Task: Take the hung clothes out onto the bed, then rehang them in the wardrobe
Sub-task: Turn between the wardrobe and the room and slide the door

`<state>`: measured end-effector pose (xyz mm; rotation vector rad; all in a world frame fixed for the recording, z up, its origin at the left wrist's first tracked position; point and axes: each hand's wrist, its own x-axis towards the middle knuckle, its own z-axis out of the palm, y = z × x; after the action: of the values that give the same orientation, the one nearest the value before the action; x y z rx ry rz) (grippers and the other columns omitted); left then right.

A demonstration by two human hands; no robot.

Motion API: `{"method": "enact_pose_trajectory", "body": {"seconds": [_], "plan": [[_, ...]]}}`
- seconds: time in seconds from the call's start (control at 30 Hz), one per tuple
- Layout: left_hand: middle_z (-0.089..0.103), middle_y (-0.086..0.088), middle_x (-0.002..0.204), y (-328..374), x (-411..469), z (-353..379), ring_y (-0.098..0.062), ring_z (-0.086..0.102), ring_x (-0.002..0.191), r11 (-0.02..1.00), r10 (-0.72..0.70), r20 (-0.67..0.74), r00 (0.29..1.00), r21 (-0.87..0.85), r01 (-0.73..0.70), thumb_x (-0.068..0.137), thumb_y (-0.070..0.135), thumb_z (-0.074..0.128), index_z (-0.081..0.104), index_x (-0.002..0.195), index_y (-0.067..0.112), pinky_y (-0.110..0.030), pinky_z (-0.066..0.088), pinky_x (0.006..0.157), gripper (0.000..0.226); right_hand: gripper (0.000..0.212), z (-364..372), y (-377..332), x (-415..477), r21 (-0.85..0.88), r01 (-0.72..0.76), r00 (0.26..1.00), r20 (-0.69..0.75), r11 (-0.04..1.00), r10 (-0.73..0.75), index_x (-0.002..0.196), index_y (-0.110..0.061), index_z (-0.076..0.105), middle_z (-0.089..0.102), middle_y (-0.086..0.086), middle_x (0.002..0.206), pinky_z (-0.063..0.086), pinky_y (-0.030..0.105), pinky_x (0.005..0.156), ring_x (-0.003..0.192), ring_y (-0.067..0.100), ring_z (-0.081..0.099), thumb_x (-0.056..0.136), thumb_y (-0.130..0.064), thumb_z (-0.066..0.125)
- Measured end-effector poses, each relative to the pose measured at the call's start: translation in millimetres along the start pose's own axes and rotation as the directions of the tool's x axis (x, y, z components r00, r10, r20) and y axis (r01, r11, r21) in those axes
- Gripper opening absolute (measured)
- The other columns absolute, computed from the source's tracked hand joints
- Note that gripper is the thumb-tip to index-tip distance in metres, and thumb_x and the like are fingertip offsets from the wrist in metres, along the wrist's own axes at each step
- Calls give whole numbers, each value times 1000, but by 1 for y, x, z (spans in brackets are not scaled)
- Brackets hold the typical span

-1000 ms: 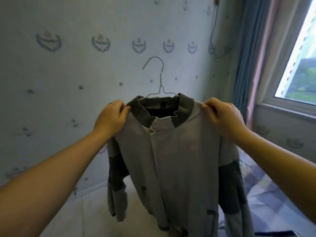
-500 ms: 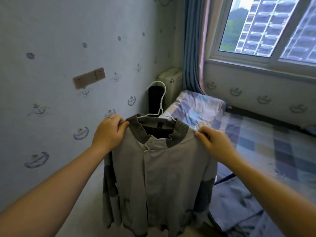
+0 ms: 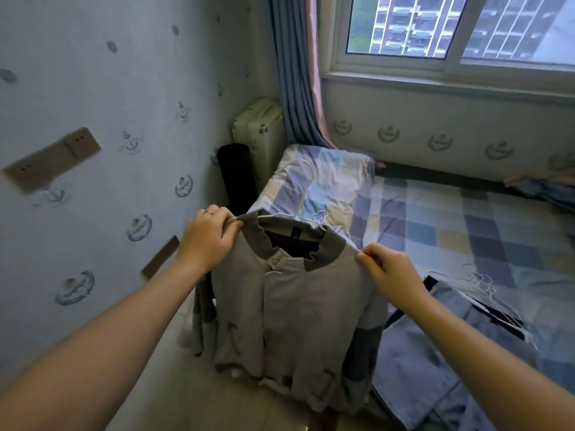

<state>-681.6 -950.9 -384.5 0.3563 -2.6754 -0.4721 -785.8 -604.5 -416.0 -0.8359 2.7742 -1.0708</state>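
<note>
I hold a grey jacket with a dark ribbed collar up in front of me, over the near corner of the bed. My left hand grips its left shoulder and my right hand pinches its right shoulder. A white wire hanger sits inside the collar, its hook tipped away toward the pillow. The jacket's sleeves hang down at both sides. No wardrobe is in view.
A blue garment on white hangers lies on the checked bedsheet at right. A checked pillow lies at the bed's head. A cream suitcase and a dark roll stand in the corner. The wallpapered wall is close on the left.
My view has dropped from the wall to the bed and window. The jacket has come down lower toward the bed, and the hanger's hook has tipped away from me.
</note>
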Motion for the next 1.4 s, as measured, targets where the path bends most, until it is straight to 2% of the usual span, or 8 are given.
{"method": "enact_pose_trajectory", "body": {"seconds": [0.27, 0.47, 0.67, 0.87, 0.97, 1.13, 1.23, 1.4], "plan": [[55, -1, 88, 13, 134, 66, -28, 52, 86, 1000, -7, 14, 1000, -11, 8, 94, 44, 48, 59, 86, 19, -43, 45, 73, 28, 13, -22, 52, 115, 16, -71, 997, -26, 997, 71, 96, -23, 64, 63, -7, 82, 39, 20, 62, 75, 2, 55, 97, -33, 56], [59, -5, 96, -1, 175, 129, -33, 53, 94, 995, -87, 106, 991, 52, 82, 93, 46, 45, 61, 89, 18, -44, 41, 77, 33, 11, 4, 96, 162, 25, -184, 983, 35, 983, 183, 90, -26, 61, 62, -7, 81, 49, 35, 67, 76, 14, 57, 98, -32, 56], [62, -12, 105, -33, 204, 201, -39, 53, 103, 989, -140, 246, 959, 90, 122, 93, 42, 55, 63, 94, 16, -45, 38, 82, 27, 7, 52, 135, 194, 9, -306, 948, 97, 952, 304, 93, -22, 62, 61, -2, 87, 45, 35, 71, 82, 19, 56, 97, -25, 57], [60, -11, 118, -66, 207, 280, -36, 45, 115, 972, -224, 424, 877, 156, 173, 95, 38, 55, 64, 109, 19, -44, 34, 95, 25, 6, 117, 171, 210, -98, -471, 870, 115, 877, 480, 90, -23, 65, 64, -4, 89, 42, 36, 79, 89, 24, 57, 94, -22, 60], [58, -11, 120, -82, 204, 319, -36, 44, 116, 967, -240, 480, 843, 194, 165, 96, 39, 55, 64, 111, 18, -45, 35, 94, 27, 13, 151, 188, 213, -281, -540, 813, 70, 794, 578, 97, -26, 68, 65, -7, 96, 26, 34, 79, 95, 25, 52, 96, -26, 55], [54, -15, 120, -105, 213, 384, -40, 50, 113, 978, -205, 611, 764, 94, 187, 96, 33, 55, 62, 111, 13, -48, 43, 93, 26, 18, 199, 223, 234, -188, -672, 715, 90, 716, 694, 99, -18, 69, 63, 5, 101, 46, 40, 79, 95, 31, 58, 97, -18, 52], [54, -14, 123, -112, 224, 416, -36, 52, 114, 957, -236, 606, 759, 12, 289, 98, 31, 55, 61, 114, 12, -46, 44, 94, 26, 24, 220, 241, 246, -100, -724, 676, 98, 683, 731, 118, -16, 63, 59, 7, 122, 46, 41, 92, 112, 30, 56, 98, -19, 51], [38, -12, 152, -115, 223, 441, -31, 36, 140, 936, -205, 694, 690, -68, 347, 96, 39, 53, 45, 142, 16, -47, 32, 113, 53, 62, 238, 237, 253, 22, -747, 648, 246, 664, 721, 153, -24, 27, 20, -4, 161, 20, 34, 119, 148, 15, 18, 98, -32, 53]]}}
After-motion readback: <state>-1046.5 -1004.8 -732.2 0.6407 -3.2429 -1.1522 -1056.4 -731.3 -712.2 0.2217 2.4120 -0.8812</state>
